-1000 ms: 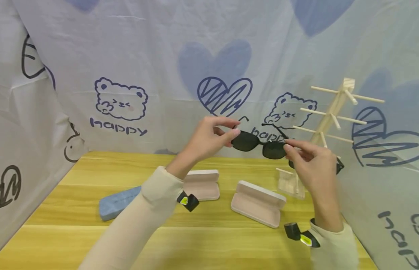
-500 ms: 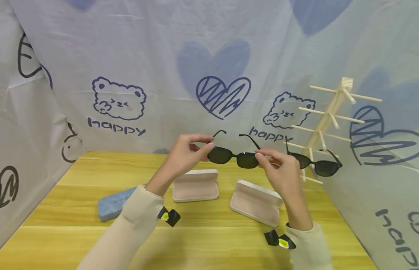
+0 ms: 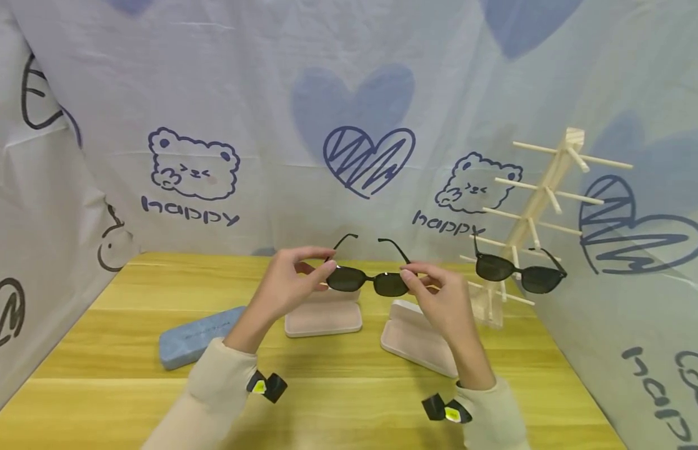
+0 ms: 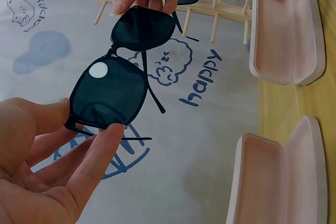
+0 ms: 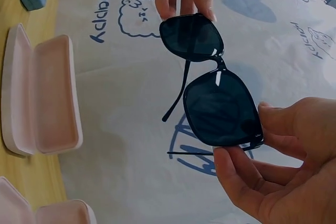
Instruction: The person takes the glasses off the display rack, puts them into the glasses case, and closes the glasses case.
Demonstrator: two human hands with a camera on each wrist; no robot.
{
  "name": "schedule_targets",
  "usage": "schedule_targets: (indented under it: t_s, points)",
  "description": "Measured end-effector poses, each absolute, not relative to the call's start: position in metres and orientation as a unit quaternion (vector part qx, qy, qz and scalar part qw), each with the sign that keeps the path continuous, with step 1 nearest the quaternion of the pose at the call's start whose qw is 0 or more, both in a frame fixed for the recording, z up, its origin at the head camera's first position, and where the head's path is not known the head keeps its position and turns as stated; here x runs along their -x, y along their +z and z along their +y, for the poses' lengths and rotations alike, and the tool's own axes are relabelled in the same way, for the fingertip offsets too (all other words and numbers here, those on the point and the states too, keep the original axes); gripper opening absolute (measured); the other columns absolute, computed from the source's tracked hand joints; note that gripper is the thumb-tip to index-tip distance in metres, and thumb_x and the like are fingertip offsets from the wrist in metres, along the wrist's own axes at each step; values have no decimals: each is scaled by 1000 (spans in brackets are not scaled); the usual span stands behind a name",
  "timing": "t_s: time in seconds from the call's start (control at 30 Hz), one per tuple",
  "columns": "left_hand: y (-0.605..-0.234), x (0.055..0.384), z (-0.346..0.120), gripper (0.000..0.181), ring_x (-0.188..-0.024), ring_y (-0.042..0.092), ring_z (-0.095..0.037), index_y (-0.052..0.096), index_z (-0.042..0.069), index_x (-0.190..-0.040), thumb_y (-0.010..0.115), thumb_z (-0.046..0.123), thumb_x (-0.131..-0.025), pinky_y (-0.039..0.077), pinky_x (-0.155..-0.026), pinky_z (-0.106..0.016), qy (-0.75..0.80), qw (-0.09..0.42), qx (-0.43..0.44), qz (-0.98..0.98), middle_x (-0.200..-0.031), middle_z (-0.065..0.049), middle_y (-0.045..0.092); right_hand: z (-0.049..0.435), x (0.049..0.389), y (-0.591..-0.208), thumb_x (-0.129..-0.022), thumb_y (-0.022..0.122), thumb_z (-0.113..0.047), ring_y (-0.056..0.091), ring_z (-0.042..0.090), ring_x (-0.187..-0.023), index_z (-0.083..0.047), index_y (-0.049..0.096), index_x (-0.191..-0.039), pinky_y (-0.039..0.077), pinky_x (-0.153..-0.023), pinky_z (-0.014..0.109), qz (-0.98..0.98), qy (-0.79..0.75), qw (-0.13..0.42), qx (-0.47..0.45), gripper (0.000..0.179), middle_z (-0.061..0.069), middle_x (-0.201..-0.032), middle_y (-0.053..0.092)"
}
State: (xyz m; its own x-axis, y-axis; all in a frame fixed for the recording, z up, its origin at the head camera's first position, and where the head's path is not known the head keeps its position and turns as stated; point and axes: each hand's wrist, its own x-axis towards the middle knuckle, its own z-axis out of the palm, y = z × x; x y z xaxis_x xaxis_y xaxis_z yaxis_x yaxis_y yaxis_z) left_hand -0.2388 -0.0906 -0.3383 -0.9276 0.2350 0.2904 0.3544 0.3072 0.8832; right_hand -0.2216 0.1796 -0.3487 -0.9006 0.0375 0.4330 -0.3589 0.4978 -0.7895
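- Black-framed, dark-lensed sunglasses: raised over the yellowish wooden table, long axis crosswise between the hands, neither nearer.
- Left hand, right hand: each grip pinches one outer end.
- Left pink-lined oblong case, right pink-lined oblong case: open, lining visible.
- Blue oblong case: closed, contents hidden.

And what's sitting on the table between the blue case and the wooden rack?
The head view shows two things there: the left open case and the right open case, both pink inside.
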Motion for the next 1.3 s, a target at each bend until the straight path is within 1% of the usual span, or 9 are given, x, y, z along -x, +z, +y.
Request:
schedule_targets:
  t_s: [0.1,0.3,0.43,0.53,0.63,0.77,0.93,1.17,1.3]
  points:
    - [-345,236,-94,34,-84,75,-30,71,10,-131,70,22,-99,65,-73,-32,-570,47,172,-802,-135,-12,69,176,222,-352,-96,74,-15,72,13,-79,-3,80,-110,58,-72,14,-844,490,194,-98,19,16,-121,75]
    - [-354,232,-100,36,-82,76,-24,71,12,-132,71,25,-99,66,-78,-37,-573,49,159,-803,-136,-12,69,170,224,-358,-95,76,-17,74,21,-83,-4,80,-110,57,-74,15,-852,476,190,-107,19,17,-120,76]
    - [-359,232,-103,35,-80,77,-21,71,10,-132,70,22,-99,65,-78,-32,-579,44,154,-799,-135,-14,69,168,226,-363,-94,76,-15,75,26,-84,-4,80,-110,63,-77,26,-858,464,187,-116,19,17,-123,75]
    - [-363,232,-105,35,-83,78,-26,70,7,-132,70,19,-99,66,-78,-33,-589,42,153,-792,-134,-18,69,166,226,-365,-94,77,-16,76,28,-84,-3,80,-110,65,-77,35,-858,461,186,-127,21,18,-124,74]
    - [-367,231,-107,35,-88,78,-31,70,5,-131,70,18,-99,66,-78,-35,-598,42,152,-786,-134,-19,69,165,227,-368,-93,78,-15,77,28,-84,-2,79,-111,66,-77,37,-856,463,184,-135,22,20,-124,74]
    - [-374,228,-109,36,-92,78,-31,69,5,-133,70,19,-100,66,-80,-37,-602,39,153,-783,-139,-20,65,163,227,-371,-92,79,-13,76,26,-83,-3,79,-114,65,-76,32,-856,467,178,-130,25,19,-121,75]
    - [-382,222,-113,41,-95,78,-32,66,6,-138,70,22,-100,65,-76,-30,-599,35,144,-787,-148,-19,58,161,225,-377,-91,80,-14,75,22,-82,-6,77,-121,62,-71,22,-863,462,168,-113,32,17,-117,77]
    - [-391,215,-115,41,-96,76,-28,65,3,-138,70,18,-100,65,-79,-31,-600,49,133,-787,-140,-22,63,155,221,-383,-89,82,-14,75,21,-79,-6,76,-123,65,-76,30,-866,461,158,-113,35,16,-108,79]
    - [-395,212,-117,42,-98,75,-29,64,2,-139,69,17,-100,65,-81,-33,-607,49,125,-783,-140,-23,63,152,220,-386,-91,80,-13,74,19,-78,-6,78,-119,62,-72,24,-867,460,147,-123,29,14,-99,80]
